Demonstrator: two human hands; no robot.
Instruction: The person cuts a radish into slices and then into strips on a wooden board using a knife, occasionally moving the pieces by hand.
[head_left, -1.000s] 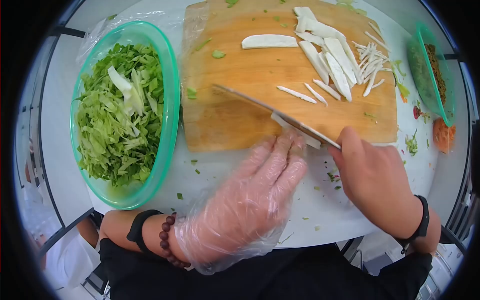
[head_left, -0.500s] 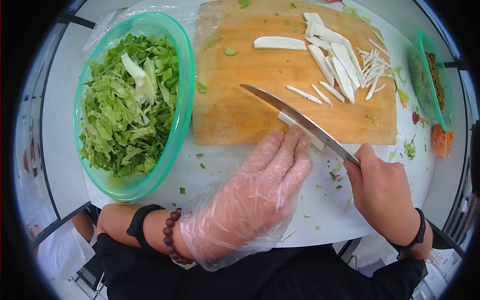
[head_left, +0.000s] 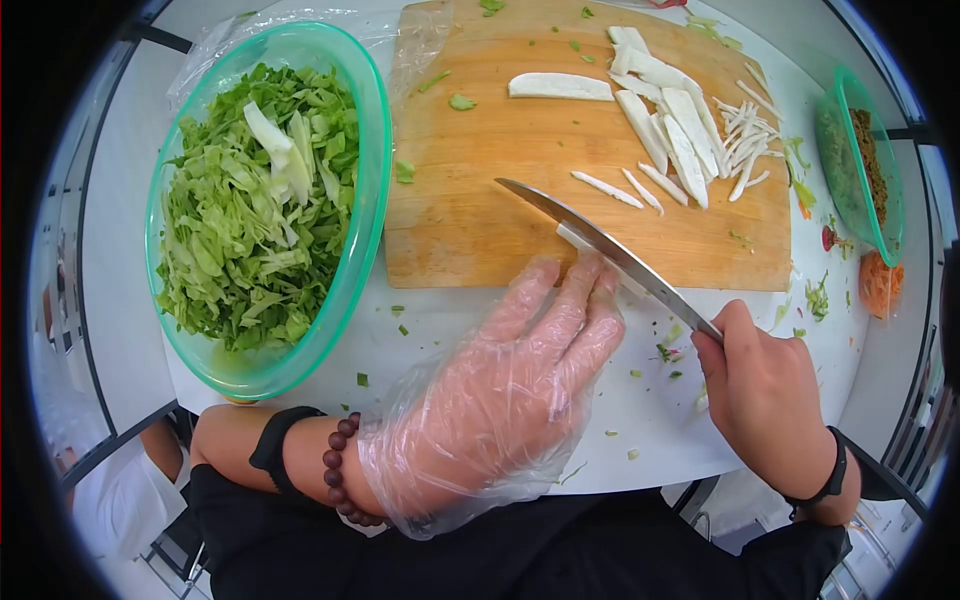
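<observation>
My left hand (head_left: pixel 510 385) wears a clear plastic glove, and its fingertips press a white slice (head_left: pixel 571 237) down near the front edge of the wooden cutting board (head_left: pixel 460 210). Wrapped round its handle, my right hand (head_left: pixel 768 395) grips a kitchen knife (head_left: pixel 612 246). The blade slants up and left across the slice, just beyond my left fingertips, which partly hide the slice. Farther back on the board lie a single flat white slice (head_left: pixel 560 87), several overlapping white slices (head_left: pixel 688 150) and a pile of thin white strips (head_left: pixel 745 135).
A green-rimmed oval bowl (head_left: pixel 384 190) of shredded lettuce (head_left: pixel 255 230) stands left of the board. On the right are a green container (head_left: pixel 893 215) with brown crumbly food and a clear container of shredded orange food (head_left: pixel 880 285). Green scraps (head_left: pixel 818 297) litter the white table (head_left: pixel 680 440).
The knife and my right hand have shifted slightly right and toward me, with the blade tip lower. My left hand stays on the white slice.
</observation>
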